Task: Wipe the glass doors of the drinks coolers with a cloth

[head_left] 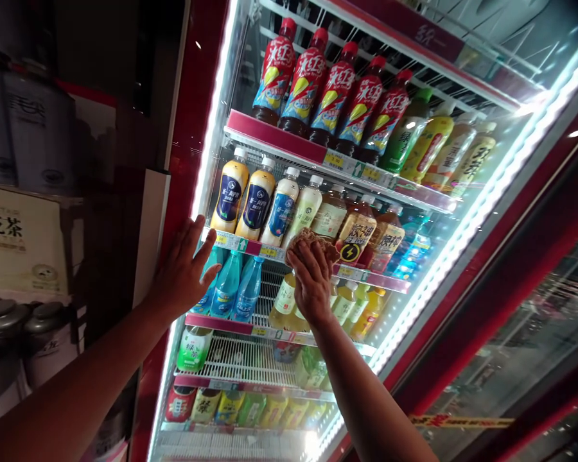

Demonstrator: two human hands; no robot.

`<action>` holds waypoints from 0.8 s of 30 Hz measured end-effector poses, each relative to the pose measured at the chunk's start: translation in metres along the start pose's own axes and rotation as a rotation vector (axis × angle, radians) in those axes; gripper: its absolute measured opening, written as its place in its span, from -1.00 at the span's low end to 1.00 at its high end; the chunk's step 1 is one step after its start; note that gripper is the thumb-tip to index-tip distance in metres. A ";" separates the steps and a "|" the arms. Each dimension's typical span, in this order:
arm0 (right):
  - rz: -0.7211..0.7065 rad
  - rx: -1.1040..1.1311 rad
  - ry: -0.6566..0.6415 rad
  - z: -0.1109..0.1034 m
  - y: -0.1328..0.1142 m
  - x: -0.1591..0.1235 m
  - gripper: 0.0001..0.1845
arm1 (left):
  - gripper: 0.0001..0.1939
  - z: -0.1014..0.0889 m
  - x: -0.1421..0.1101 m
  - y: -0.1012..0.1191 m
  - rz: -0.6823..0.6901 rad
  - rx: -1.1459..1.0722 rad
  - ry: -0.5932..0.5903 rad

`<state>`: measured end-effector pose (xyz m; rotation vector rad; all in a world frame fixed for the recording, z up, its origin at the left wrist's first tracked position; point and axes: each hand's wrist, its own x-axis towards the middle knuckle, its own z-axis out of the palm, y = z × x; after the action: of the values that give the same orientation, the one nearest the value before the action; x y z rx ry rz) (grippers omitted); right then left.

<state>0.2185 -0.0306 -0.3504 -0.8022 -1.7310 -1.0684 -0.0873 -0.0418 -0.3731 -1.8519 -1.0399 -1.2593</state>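
A drinks cooler with a glass door [264, 282] fills the middle of the head view, tilted in the picture. My right hand [313, 276] presses a crumpled brown cloth [301, 240] against the glass, in front of the middle shelf. The cloth covers part of several bottles and the shelf's price strip. My left hand [185, 266] is at the cooler's left edge, fingers spread, with nothing in it. It looks to rest on the red door frame [185, 154] and the lit edge beside it.
Behind the glass stand red-labelled tea bottles [341, 90], milk-tea bottles [231, 192] and blue bottles [226, 289]. On the left are boxes [22, 237] and lidded metal canisters [43, 321] in shadow. Another red-framed glass door [525, 321] is at the right.
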 end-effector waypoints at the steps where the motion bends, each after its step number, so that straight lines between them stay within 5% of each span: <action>1: -0.010 0.006 -0.010 0.000 -0.002 0.003 -0.16 | -0.10 0.000 0.000 0.000 -0.003 0.000 -0.005; 18: 0.070 0.069 0.030 0.028 -0.047 0.041 -0.14 | -0.10 -0.002 -0.006 0.003 -0.020 -0.013 -0.022; 24: -0.048 0.085 -0.020 0.037 -0.070 0.047 -0.21 | -0.11 -0.004 -0.008 0.004 -0.001 -0.020 -0.029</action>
<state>0.1278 -0.0235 -0.3361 -0.7234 -1.8088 -1.0142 -0.0874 -0.0485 -0.3794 -1.8905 -1.0469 -1.2515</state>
